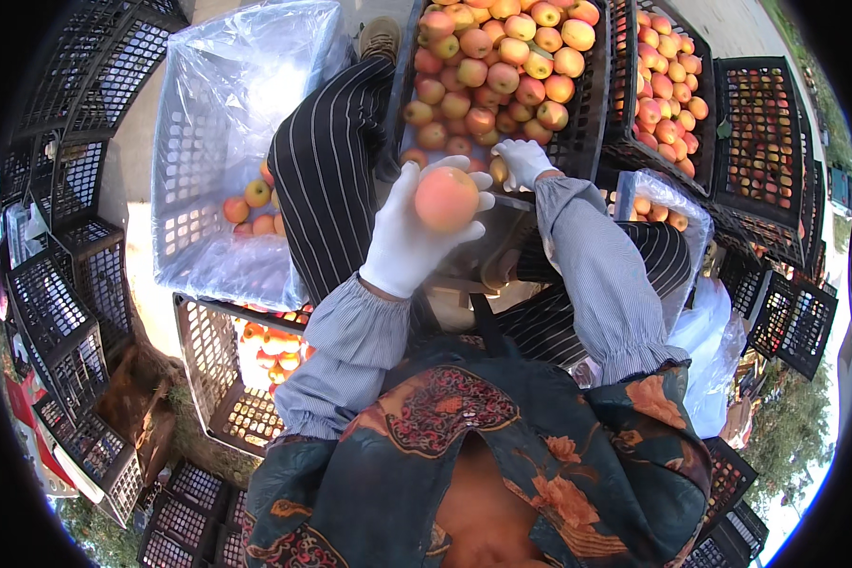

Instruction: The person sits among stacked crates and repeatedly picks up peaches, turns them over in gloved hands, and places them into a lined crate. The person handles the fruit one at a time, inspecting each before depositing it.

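A pink-and-yellow apple (446,199) rests in the palm of my left hand (397,241), which wears a white glove and has its fingers spread around the fruit. My right hand (525,162), also gloved in white, is at the near edge of a black plastic crate (582,135). Its fingers and thumb close on a yellowish apple (498,170), partly hidden by the glove. Behind both hands, that crate holds a heap of red-and-yellow apples (500,78).
To the left stands a crate lined with clear plastic film (206,142), with several apples (257,193) inside. Below it is another black crate (209,369) with apples. At right are a full apple crate (671,92), a smaller film-lined crate (681,192) and loose plastic film (710,355). Stacked crates (64,298) line the left.
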Available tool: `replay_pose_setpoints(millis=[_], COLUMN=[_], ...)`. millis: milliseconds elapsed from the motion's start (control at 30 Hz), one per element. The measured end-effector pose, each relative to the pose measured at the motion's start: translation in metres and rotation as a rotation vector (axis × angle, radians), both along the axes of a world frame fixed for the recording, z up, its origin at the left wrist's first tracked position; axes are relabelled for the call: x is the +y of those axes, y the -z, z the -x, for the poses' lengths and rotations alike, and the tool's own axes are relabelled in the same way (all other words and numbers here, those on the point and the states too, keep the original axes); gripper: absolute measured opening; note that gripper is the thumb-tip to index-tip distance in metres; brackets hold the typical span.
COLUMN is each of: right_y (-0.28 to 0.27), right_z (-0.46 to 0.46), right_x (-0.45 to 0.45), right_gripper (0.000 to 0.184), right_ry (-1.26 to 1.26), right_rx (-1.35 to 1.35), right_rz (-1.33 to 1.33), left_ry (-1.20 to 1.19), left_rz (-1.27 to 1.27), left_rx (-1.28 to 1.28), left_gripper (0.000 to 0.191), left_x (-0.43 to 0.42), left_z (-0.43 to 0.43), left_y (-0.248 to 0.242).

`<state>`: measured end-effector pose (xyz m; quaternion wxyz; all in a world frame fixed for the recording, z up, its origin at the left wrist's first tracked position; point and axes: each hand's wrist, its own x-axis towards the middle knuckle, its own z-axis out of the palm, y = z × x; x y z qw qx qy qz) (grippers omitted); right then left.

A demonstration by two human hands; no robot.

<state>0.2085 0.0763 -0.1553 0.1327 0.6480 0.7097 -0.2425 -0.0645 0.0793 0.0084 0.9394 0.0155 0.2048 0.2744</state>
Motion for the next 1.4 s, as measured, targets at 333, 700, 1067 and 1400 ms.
replay_pose_setpoints(millis=[333, 700, 1067, 1400], right_y=[-0.108, -0.164, -0.197, -0.191], right_z=[0.026, 0.083, 0.098, 0.144], right_x=[-0.040, -0.092, -0.113, -0.136], right_gripper=[0.052, 0.061, 0.068, 0.079], right_ry=[1.064, 0.858, 0.722, 0.923], right_rx=[1.509, 1.591, 1.490, 2.066], right_rz=[-0.185, -0.480, -0.574, -0.246], left_ry=[0.119, 0.155, 0.078, -0.209], left_rz=[-0.421, -0.556, -0.714, -0.626], left_rx=[0.352, 0.384, 0.402, 0.391], left_gripper=[0.041, 0.050, 0.060, 0.067], left_x=[-0.010, -0.033, -0.054, -0.072], left_z=[-0.009, -0.019, -0.015, -0.016], left_y=[0.015, -0.013, -0.022, -0.027])
